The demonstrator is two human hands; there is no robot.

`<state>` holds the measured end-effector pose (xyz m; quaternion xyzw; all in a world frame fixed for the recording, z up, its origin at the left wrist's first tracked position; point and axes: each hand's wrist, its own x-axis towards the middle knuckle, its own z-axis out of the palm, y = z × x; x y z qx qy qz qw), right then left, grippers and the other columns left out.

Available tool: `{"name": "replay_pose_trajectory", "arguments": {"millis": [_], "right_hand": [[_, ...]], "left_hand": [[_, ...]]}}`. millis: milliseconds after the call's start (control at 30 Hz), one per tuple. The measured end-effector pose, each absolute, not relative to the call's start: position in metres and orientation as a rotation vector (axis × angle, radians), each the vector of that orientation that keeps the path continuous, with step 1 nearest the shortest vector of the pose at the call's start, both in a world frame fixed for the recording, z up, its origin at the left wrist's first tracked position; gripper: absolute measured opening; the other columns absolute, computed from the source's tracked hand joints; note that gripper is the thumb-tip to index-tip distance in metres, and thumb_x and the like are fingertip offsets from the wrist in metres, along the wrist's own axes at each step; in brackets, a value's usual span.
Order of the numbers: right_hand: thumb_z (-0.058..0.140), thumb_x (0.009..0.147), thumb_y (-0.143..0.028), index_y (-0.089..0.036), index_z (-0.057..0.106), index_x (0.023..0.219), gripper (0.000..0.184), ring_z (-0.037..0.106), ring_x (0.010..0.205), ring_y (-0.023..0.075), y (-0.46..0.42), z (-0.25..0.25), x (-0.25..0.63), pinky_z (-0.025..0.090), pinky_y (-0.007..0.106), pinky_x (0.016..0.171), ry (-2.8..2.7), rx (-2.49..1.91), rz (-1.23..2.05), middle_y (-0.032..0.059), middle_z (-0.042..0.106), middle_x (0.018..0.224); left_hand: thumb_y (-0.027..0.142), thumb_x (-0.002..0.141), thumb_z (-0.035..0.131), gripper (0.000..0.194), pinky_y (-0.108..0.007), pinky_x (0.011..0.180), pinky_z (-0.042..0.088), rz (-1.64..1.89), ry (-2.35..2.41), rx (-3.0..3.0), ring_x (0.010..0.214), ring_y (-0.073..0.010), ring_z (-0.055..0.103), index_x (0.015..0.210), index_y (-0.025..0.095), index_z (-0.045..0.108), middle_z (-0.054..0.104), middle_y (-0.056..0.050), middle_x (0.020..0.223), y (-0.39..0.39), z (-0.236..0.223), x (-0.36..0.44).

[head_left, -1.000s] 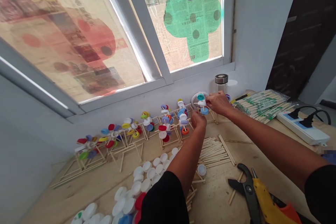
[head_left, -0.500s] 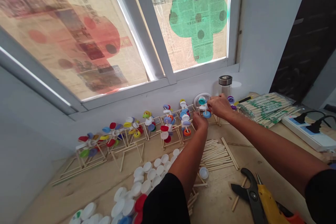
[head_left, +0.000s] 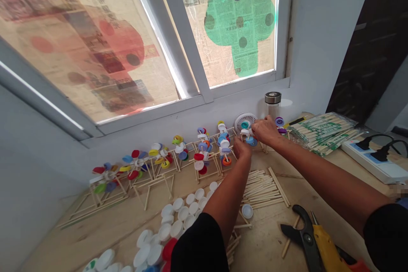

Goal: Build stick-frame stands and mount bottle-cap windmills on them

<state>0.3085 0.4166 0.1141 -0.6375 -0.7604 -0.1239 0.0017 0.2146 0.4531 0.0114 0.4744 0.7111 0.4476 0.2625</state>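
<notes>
Both my hands reach to the far edge of a wooden table, under the window. My right hand (head_left: pixel 265 130) is closed round a small windmill made of bottle caps (head_left: pixel 247 131) on a stick frame. My left hand (head_left: pixel 241 148) is closed just below it, at the frame's base; what its fingers pinch is hidden. A row of similar cap windmills (head_left: pixel 200 151) on stick frames stands to the left along the wall.
Loose wooden sticks (head_left: pixel 263 187) lie near my arms. White bottle caps (head_left: pixel 178 216) are heaped at the lower left. Pliers and a yellow tool (head_left: pixel 314 238) lie at the lower right. A small fan (head_left: pixel 244 119), a jar (head_left: pixel 273 103), packed chopsticks (head_left: pixel 321 129) and a power strip (head_left: pixel 376 159) stand behind.
Both hands have sunk slightly with the windmill towards the table; the view has shifted a little.
</notes>
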Motion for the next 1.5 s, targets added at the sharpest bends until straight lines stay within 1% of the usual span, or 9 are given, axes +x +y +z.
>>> {"name": "replay_pose_trajectory", "arguments": {"millis": [367, 600, 667, 733, 800, 867, 1000, 1133, 1500], "right_hand": [[0.055, 0.089, -0.036, -0.013, 0.061, 0.102, 0.027, 0.059, 0.100, 0.0195, 0.415, 0.115, 0.308, 0.045, 0.043, 0.091, -2.407, -2.065, -0.399, 0.0072, 0.063, 0.107], [0.055, 0.090, -0.035, -0.014, 0.061, 0.104, 0.027, 0.060, 0.099, 0.0193, 0.412, 0.117, 0.307, 0.046, 0.044, 0.090, -2.408, -2.095, -0.389, 0.0065, 0.063, 0.107], [0.055, 0.090, -0.036, -0.014, 0.061, 0.104, 0.027, 0.060, 0.099, 0.0191, 0.412, 0.117, 0.307, 0.046, 0.043, 0.090, -2.411, -2.094, -0.385, 0.0065, 0.063, 0.106], [0.055, 0.090, -0.035, -0.013, 0.061, 0.104, 0.027, 0.060, 0.098, 0.0190, 0.412, 0.117, 0.306, 0.047, 0.043, 0.089, -2.414, -2.097, -0.379, 0.0065, 0.063, 0.105], [0.055, 0.090, -0.035, -0.013, 0.061, 0.105, 0.027, 0.060, 0.098, 0.0189, 0.412, 0.117, 0.306, 0.047, 0.043, 0.089, -2.414, -2.102, -0.371, 0.0064, 0.063, 0.106], [0.055, 0.090, -0.035, -0.014, 0.061, 0.105, 0.027, 0.061, 0.098, 0.0189, 0.412, 0.117, 0.306, 0.047, 0.043, 0.088, -2.413, -2.106, -0.360, 0.0064, 0.063, 0.106], [0.055, 0.090, -0.036, -0.014, 0.061, 0.106, 0.028, 0.060, 0.098, 0.0191, 0.412, 0.118, 0.306, 0.047, 0.043, 0.089, -2.413, -2.106, -0.336, 0.0067, 0.063, 0.107], [0.055, 0.090, -0.036, -0.014, 0.060, 0.108, 0.029, 0.060, 0.100, 0.0193, 0.412, 0.117, 0.306, 0.047, 0.043, 0.089, -2.404, -2.104, -0.322, 0.0072, 0.062, 0.110], [0.055, 0.090, -0.035, -0.013, 0.060, 0.106, 0.028, 0.060, 0.098, 0.0190, 0.412, 0.116, 0.307, 0.048, 0.042, 0.088, -2.404, -2.091, -0.334, 0.0069, 0.063, 0.107]], "left_hand": [[0.033, 0.089, 0.055, 0.029, -0.039, 0.083, 0.052, 1.043, 1.854, 1.344, 0.098, -0.0191, 0.060, 0.113, 0.017, 0.057, 0.059, -0.008, 0.114, 0.445, 0.021, 0.213], [0.033, 0.089, 0.056, 0.032, -0.039, 0.081, 0.052, 1.072, 1.859, 1.378, 0.093, -0.0185, 0.062, 0.116, 0.016, 0.055, 0.062, -0.007, 0.109, 0.439, 0.025, 0.213], [0.027, 0.085, 0.062, 0.038, -0.036, 0.079, 0.052, 1.098, 1.855, 1.403, 0.091, -0.0195, 0.064, 0.122, 0.021, 0.054, 0.066, -0.005, 0.105, 0.437, 0.025, 0.213], [0.018, 0.078, 0.068, 0.054, -0.031, 0.078, 0.050, 1.130, 1.845, 1.435, 0.093, -0.0214, 0.066, 0.128, 0.028, 0.050, 0.068, -0.004, 0.106, 0.435, 0.026, 0.213], [0.010, 0.074, 0.068, 0.066, -0.028, 0.078, 0.049, 1.160, 1.834, 1.472, 0.098, -0.0224, 0.065, 0.132, 0.032, 0.047, 0.067, -0.003, 0.112, 0.433, 0.026, 0.212], [0.005, 0.074, 0.064, 0.069, -0.027, 0.080, 0.048, 1.178, 1.821, 1.506, 0.102, -0.0225, 0.064, 0.134, 0.032, 0.046, 0.066, -0.003, 0.118, 0.432, 0.027, 0.212], [0.002, 0.076, 0.058, 0.066, -0.028, 0.081, 0.048, 1.187, 1.801, 1.548, 0.101, -0.0222, 0.064, 0.134, 0.032, 0.047, 0.068, -0.004, 0.113, 0.429, 0.027, 0.212], [0.006, 0.077, 0.060, 0.062, -0.029, 0.078, 0.048, 1.181, 1.809, 1.553, 0.095, -0.0226, 0.065, 0.131, 0.032, 0.050, 0.070, -0.005, 0.105, 0.428, 0.028, 0.212], [0.027, 0.080, 0.065, 0.043, -0.029, 0.064, 0.048, 1.167, 1.888, 1.450, 0.071, -0.0234, 0.067, 0.122, 0.025, 0.059, 0.071, -0.006, 0.076, 0.429, 0.030, 0.214]]}}
